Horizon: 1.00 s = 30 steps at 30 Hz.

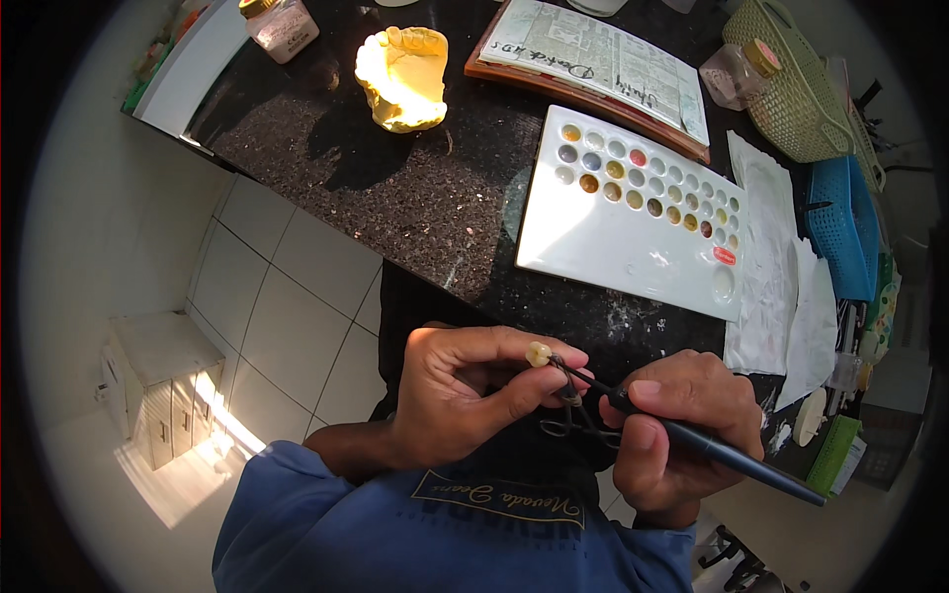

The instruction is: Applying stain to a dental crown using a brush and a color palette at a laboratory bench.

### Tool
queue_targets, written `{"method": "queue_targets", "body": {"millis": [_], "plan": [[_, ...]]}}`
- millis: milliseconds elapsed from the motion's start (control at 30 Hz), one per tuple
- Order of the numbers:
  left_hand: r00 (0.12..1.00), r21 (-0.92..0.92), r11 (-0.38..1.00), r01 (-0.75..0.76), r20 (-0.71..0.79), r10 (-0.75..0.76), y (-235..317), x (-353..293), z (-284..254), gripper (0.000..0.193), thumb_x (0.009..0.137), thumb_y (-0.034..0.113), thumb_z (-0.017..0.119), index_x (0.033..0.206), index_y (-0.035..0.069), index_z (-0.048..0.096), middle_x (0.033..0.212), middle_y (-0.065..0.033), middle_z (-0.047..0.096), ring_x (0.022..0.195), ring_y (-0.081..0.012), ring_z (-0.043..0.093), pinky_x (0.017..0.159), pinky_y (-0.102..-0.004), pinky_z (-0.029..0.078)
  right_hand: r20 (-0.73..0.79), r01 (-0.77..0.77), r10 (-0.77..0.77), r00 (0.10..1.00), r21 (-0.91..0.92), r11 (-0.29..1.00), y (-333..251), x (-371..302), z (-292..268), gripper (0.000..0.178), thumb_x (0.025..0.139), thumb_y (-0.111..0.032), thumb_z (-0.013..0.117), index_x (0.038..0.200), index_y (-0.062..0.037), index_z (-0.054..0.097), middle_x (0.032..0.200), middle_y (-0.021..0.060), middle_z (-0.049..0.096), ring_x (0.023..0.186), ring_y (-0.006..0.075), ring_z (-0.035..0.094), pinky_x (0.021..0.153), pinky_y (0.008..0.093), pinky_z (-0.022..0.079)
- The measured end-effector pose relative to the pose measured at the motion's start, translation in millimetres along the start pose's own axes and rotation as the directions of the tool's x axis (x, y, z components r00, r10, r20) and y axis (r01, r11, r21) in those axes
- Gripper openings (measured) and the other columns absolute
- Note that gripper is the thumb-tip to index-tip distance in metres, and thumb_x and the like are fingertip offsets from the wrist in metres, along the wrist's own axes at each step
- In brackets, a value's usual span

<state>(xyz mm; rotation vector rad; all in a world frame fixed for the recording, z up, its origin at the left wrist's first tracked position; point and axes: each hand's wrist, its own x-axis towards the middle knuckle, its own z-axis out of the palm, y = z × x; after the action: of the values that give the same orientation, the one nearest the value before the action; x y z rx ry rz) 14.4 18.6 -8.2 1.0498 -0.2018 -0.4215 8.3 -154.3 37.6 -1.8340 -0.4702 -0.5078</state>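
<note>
A small cream-coloured dental crown (538, 354) sits at the tip of thin metal locking forceps (571, 397), just beyond the fingertips of my left hand (460, 390). That hand is closed, thumb and fingers pinching the forceps near their tip; the ring handles hang below. My right hand (682, 410) is wrapped round a brush (736, 453) with a thick dark blue handle. The brush's thin front end points left and reaches close to the crown; whether it touches, I cannot tell. Above my hands lies a white ceramic palette (623, 242) whose wells hold several colours.
On the dark speckled bench (386, 198) stand a yellowish plaster dental model (415, 74) and two jars of pinkish powder, one the left jar (285, 32). A notepad (603, 64), white tissue (763, 267), a green basket (791, 94) and a blue basket (843, 232) lie beyond.
</note>
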Motion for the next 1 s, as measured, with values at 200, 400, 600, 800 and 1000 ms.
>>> {"method": "queue_targets", "body": {"millis": [200,400,600,800,1000], "plan": [[1.0,-0.01,1.0,0.002,-0.012,-0.002,0,2,1,0.017,0.087,-0.003,0.059,0.104,-0.008,0.062,0.103,-0.0184,0.065,0.093,-0.0213,0.066,0.079,-0.028,0.057,-0.008,-0.017,0.017,1.0,0.003,1.0,1,0,-2,0.02,0.063,0.003,0.069,0.083,0.0035,0.065,0.067,0.0114,0.065,0.054,0.0193,0.065,0.048,0.0245,0.052],[0.995,-0.014,1.0,0.023,-0.096,-0.024,2,1,5,0.011,0.087,0.0,0.059,0.093,-0.008,0.063,0.09,-0.0216,0.067,0.086,-0.0235,0.068,0.075,-0.0318,0.058,-0.078,-0.008,0.035,0.996,0.325,0.946,1,-6,-6,0.017,0.073,0.002,0.064,0.089,0.0064,0.061,0.072,0.0149,0.065,0.059,0.0209,0.065,0.052,0.0274,0.054],[0.999,0.099,0.994,-0.043,-0.007,0.044,2,-7,-9,0.012,0.085,-0.005,0.059,0.096,-0.006,0.065,0.092,-0.0183,0.067,0.086,-0.0208,0.067,0.079,-0.0315,0.055,-0.139,-0.2,0.216,0.967,0.115,0.973,-21,25,-42,0.028,0.088,-0.018,0.063,0.104,0.0017,0.051,0.082,0.0151,0.059,0.062,0.0161,0.062,0.056,0.0238,0.054],[0.999,0.182,0.983,0.027,0.04,-0.035,15,-10,-23,0.012,0.086,-0.004,0.059,0.097,-0.005,0.064,0.096,-0.0176,0.068,0.091,-0.02,0.067,0.082,-0.0299,0.054,0.02,-0.252,0.255,0.967,-0.11,0.962,-3,89,-43,0.022,0.09,-0.014,0.057,0.099,0.0056,0.054,0.077,0.0107,0.061,0.07,0.0143,0.062,0.065,0.0238,0.05],[0.996,0.09,0.994,0.053,0.06,-0.059,19,-1,-35,0.012,0.088,-0.002,0.057,0.097,-0.007,0.063,0.095,-0.0208,0.067,0.091,-0.0236,0.067,0.082,-0.0328,0.054,0.289,-0.307,0.34,0.895,-0.154,0.939,26,119,-23,0.014,0.085,-0.008,0.059,0.089,0.0059,0.056,0.085,0.0127,0.06,0.08,0.0163,0.064,0.07,0.0238,0.051]]}}
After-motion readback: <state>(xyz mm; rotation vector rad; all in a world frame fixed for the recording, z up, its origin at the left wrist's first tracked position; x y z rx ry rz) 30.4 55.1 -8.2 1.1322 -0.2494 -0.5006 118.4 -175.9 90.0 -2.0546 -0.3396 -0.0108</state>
